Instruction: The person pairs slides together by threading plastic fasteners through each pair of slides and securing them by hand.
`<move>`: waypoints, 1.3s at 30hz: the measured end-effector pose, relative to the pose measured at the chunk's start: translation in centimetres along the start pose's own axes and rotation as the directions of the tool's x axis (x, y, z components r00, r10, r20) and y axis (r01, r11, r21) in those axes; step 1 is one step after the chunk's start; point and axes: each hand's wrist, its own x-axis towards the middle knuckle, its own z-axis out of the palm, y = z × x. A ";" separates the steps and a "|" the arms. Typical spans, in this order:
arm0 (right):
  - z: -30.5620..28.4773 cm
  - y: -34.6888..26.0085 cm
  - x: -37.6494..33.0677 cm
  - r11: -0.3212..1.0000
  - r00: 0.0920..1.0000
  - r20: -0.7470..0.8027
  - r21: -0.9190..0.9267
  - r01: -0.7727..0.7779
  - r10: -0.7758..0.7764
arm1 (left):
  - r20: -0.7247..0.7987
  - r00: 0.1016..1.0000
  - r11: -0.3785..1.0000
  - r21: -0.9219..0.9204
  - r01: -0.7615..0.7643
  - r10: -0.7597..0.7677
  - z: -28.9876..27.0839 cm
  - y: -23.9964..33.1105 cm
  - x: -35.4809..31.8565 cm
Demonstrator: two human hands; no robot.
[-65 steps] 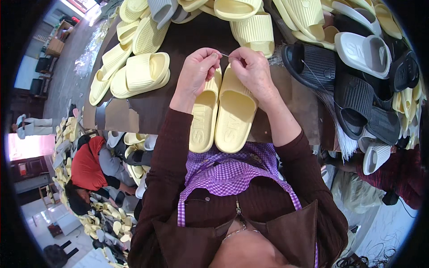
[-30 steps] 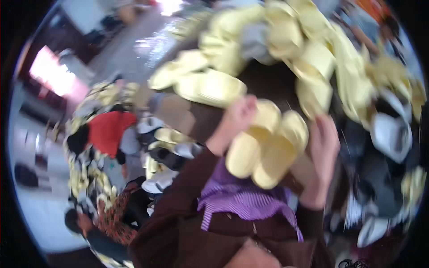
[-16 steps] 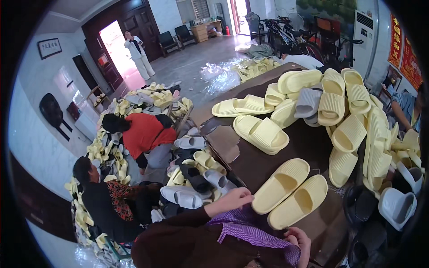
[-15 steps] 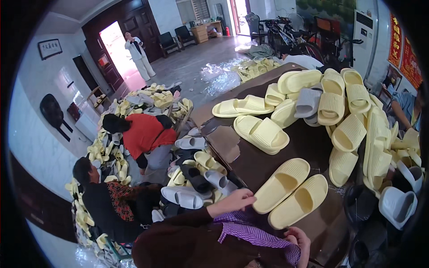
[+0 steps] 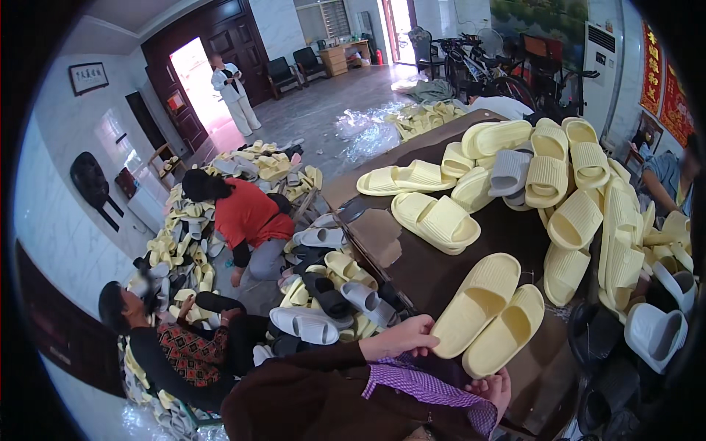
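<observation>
Two yellow slide slippers with ribbed straps lie side by side in front of me, heels toward me. My left hand (image 5: 407, 336) pinches the heel end of the left slipper (image 5: 478, 305), which looks slightly raised from the brown tabletop (image 5: 515, 242). Fingers of my right hand (image 5: 494, 388) are closed at the heel of the right slipper (image 5: 506, 331). Beyond them rests another yellow pair (image 5: 435, 222). More yellow slippers are heaped along the far and right side of the table, with a grey slipper (image 5: 507, 170) among them.
Left of the table is a mixed pile of grey, black and yellow slippers (image 5: 316, 294). Two people (image 5: 254, 213) sit or crouch beside larger floor heaps. Black slippers (image 5: 594, 334) and a light grey one (image 5: 657, 334) crowd the right edge. Another person (image 5: 237, 95) stands near the doorway.
My hands have come to the slippers' heels and taken hold. The left slipper has shifted right and tilted up a little; the right one has moved slightly right.
</observation>
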 end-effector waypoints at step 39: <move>0.6 -12.2 0.0 0.653 0.948 0.235 -0.688 0.318 -0.214 | 0.352 0.910 0.949 0.139 -0.281 0.218 0.5 3.5 6.8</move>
